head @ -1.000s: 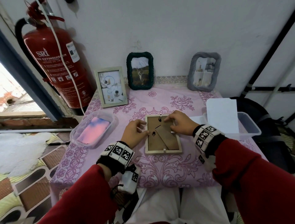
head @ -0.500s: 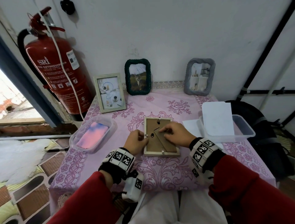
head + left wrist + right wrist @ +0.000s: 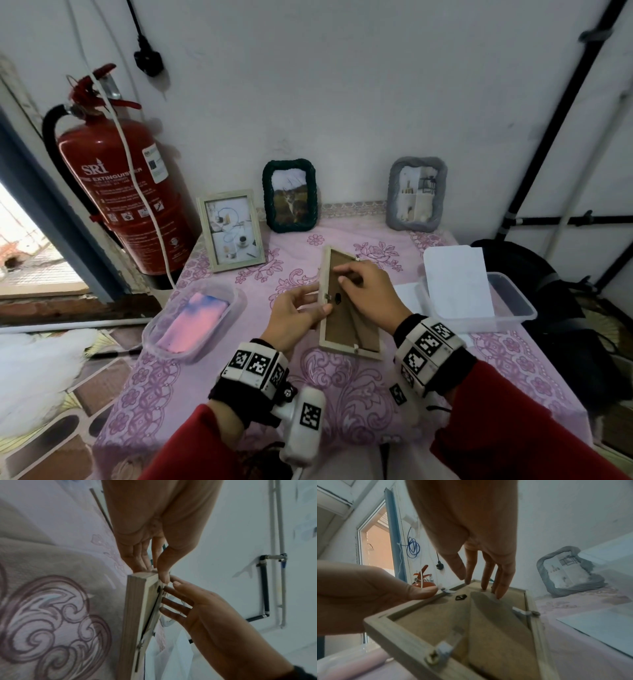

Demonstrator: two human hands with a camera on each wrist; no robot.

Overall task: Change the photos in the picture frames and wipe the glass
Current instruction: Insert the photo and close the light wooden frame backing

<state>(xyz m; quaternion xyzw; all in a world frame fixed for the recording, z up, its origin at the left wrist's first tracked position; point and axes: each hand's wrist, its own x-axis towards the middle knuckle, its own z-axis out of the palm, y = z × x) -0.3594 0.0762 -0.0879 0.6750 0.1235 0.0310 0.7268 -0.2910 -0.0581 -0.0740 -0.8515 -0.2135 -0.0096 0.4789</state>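
Observation:
A pale wooden picture frame (image 3: 342, 330) is tilted up off the pink tablecloth, brown backing board (image 3: 488, 628) toward me. My left hand (image 3: 294, 311) pinches the frame's left edge (image 3: 135, 615), thumb (image 3: 419, 591) on the back rim beside a metal turn clip, fingers underneath. My right hand (image 3: 371, 296) lies over the upper part of the backing, its straight fingers (image 3: 488, 574) touching the board near the fold-out stand leg (image 3: 493, 609). The frame's glass side is hidden.
Three framed photos stand by the wall: pale wood (image 3: 233, 231), dark green (image 3: 290, 195), grey (image 3: 417, 193). A clear tub with a pink-blue cloth (image 3: 193, 318) sits left. A clear container (image 3: 513, 305) with white sheets (image 3: 457, 282) sits right. A red fire extinguisher (image 3: 116, 192) stands far left.
The frame lay flat on the cloth; now its left side is raised and it stands tilted. My left hand has taken hold of that edge; my right fingers stay on the backing.

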